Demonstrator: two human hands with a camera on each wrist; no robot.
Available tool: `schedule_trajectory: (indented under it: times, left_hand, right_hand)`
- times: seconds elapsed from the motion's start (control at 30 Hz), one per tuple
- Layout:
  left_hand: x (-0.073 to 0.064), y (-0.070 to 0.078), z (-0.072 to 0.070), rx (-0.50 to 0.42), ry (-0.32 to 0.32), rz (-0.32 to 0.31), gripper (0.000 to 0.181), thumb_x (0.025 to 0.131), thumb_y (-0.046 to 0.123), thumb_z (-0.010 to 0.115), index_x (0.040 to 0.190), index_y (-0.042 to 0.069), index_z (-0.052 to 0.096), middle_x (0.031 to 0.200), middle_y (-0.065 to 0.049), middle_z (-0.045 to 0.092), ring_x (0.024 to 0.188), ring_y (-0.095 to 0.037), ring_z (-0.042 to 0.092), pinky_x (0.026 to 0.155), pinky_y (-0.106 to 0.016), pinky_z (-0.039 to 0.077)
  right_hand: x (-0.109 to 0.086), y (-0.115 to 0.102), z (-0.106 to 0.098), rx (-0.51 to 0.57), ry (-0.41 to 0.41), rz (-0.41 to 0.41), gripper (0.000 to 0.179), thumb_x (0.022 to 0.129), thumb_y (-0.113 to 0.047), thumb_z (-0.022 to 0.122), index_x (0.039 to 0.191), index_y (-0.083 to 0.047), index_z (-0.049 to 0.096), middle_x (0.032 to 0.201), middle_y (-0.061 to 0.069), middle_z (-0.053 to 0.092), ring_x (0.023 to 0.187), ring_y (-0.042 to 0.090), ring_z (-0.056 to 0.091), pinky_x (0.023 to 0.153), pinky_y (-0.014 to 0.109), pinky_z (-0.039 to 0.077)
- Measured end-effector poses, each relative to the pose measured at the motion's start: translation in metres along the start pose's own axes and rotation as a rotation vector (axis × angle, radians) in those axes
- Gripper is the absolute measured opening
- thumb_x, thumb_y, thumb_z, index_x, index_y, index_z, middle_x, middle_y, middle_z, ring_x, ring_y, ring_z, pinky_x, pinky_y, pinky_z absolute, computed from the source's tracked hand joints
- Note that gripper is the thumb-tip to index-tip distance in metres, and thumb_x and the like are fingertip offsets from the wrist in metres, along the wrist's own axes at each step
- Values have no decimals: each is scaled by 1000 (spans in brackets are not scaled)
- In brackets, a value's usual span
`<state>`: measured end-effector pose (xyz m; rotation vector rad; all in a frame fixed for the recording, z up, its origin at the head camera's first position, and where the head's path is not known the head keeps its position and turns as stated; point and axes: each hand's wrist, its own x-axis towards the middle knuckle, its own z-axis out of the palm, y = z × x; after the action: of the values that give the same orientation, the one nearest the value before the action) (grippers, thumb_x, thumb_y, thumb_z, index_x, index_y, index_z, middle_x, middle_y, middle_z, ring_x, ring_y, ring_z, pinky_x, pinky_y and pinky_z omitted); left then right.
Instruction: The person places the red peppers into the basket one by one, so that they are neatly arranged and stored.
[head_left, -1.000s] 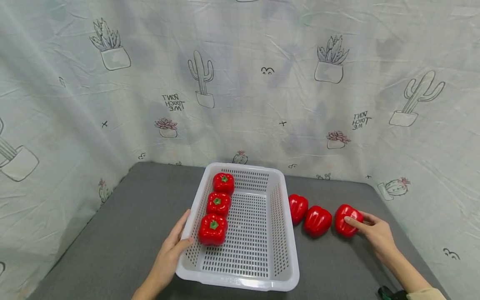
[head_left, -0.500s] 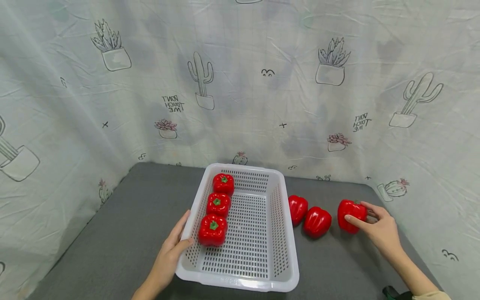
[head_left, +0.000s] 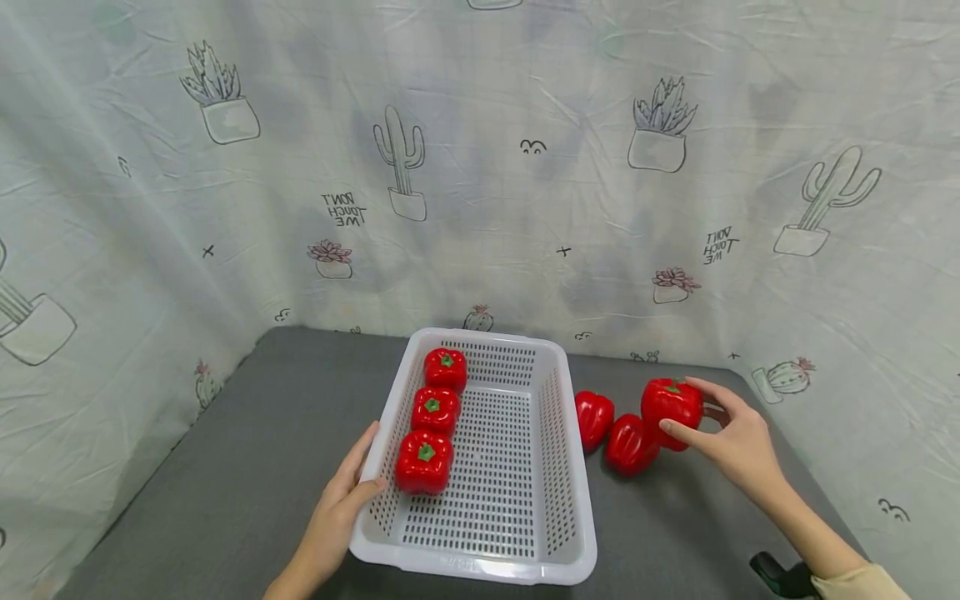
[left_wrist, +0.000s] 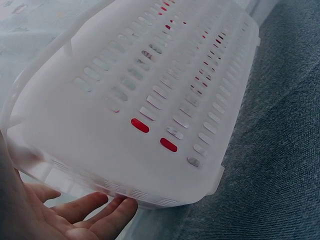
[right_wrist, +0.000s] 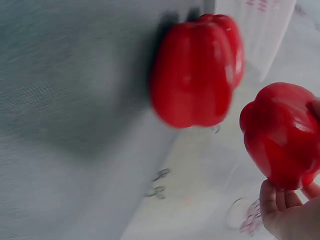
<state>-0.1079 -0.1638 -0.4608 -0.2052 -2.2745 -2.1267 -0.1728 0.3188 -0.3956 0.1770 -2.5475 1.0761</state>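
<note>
My right hand [head_left: 735, 437] holds a red bell pepper [head_left: 670, 408] up off the grey table, thumb on the near side and fingers behind, green stem upward. In the right wrist view this pepper [right_wrist: 282, 135] hangs apart from the two others. On the table beside the basket lie a red bell pepper [head_left: 593, 419] and a second one [head_left: 630, 447], both on their sides. My left hand [head_left: 333, 508] grips the left side of the white plastic basket [head_left: 480, 569], thumb over the rim and fingers outside. Three stem-up peppers [head_left: 424, 461] stand in a row along its left wall.
The grey table [head_left: 225, 467] runs up to a pale curtain [head_left: 480, 167] printed with potted cacti, which hangs at the back and both sides. A dark strap [head_left: 780, 575] shows near my right sleeve.
My right hand has lifted the rightmost pepper from the table, turned its stem upward and carried it left, close over the other two. My left hand and the basket have stayed put.
</note>
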Motion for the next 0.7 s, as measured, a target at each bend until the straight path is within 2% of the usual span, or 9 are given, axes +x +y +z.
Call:
schedule_trajectory:
  times: [0.13, 0.27, 0.5, 0.7]
  left_hand:
    - [0, 0, 0, 3, -2, 7, 66, 97, 12, 51, 157, 23, 24, 157, -13, 25, 131, -44, 38, 84, -57, 51]
    - [-1, -1, -1, -3, -11, 19, 64, 98, 13, 49, 157, 23, 24, 158, -13, 24, 132, -42, 36, 86, -57, 50]
    - [1, -3, -2, -39, -19, 3, 63, 100, 13, 48, 157, 25, 24, 157, -9, 26, 130, -40, 38, 83, -50, 54]
    - [1, -4, -2, -67, -33, 23, 63, 100, 11, 47, 157, 24, 24, 157, -11, 27, 128, -42, 39, 81, -51, 54]
  right_hand:
    - [9, -22, 3, 42, -39, -47, 70, 81, -19, 83, 141, -7, 49, 129, 15, 53, 108, 33, 53, 72, 15, 50]
    - [22, -45, 9, 117, -98, -56, 74, 80, -19, 83, 144, -8, 46, 132, 13, 52, 115, 31, 51, 80, 13, 48]
    - [46, -80, 34, 344, -211, -25, 73, 82, -21, 82, 144, -8, 46, 133, 10, 51, 116, 29, 54, 85, 25, 52]
    - [61, -87, 75, 468, -304, 47, 70, 81, -22, 82, 142, -13, 49, 132, 12, 55, 113, 33, 58, 83, 40, 55]
